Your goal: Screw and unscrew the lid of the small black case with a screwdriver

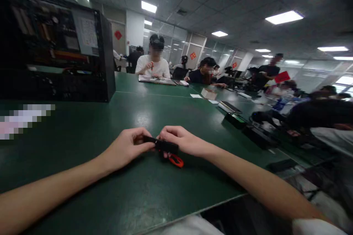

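Close together, left hand and right hand, both nearly closed around a black object.

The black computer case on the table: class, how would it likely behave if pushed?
The computer case is probably stiff, given its straight, boxy frame. Components visible inside suggest it is heavy. Standing flat on the green table, it would likely slide, not roll.

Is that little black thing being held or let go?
Held: the left hand pinches one end of the black thing, and the right hand is at its other end.
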`<state>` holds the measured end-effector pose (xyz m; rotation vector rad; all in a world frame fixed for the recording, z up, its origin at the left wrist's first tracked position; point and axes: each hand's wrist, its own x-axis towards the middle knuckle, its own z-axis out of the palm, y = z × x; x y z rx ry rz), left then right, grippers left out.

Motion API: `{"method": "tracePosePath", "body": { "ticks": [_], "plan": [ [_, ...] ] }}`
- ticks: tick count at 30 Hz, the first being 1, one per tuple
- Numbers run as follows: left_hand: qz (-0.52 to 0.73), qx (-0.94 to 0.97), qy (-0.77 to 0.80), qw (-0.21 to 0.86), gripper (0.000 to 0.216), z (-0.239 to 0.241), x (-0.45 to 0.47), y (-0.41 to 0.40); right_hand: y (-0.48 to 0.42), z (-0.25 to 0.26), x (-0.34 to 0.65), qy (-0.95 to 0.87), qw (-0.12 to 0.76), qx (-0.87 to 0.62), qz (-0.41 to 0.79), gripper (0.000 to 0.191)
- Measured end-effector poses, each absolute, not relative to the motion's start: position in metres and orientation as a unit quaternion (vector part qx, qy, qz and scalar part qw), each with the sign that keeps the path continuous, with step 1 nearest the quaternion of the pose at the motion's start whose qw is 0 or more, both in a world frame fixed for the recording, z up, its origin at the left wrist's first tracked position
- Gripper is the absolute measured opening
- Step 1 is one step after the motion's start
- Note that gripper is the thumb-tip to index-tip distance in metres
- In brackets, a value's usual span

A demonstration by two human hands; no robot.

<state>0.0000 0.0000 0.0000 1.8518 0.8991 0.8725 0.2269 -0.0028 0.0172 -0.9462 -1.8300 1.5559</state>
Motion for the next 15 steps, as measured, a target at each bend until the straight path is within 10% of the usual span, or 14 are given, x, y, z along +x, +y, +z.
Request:
{"method": "tracePosePath", "body": {
  "ticks": [15],
  "plan": [
    [0.374,0.807,0.324,0.324,0.023,0.001,0.002,0.001,0.005,0.031,0.247,-0.677,0.223,-0.315,0.626,0.036]
  ]
}}
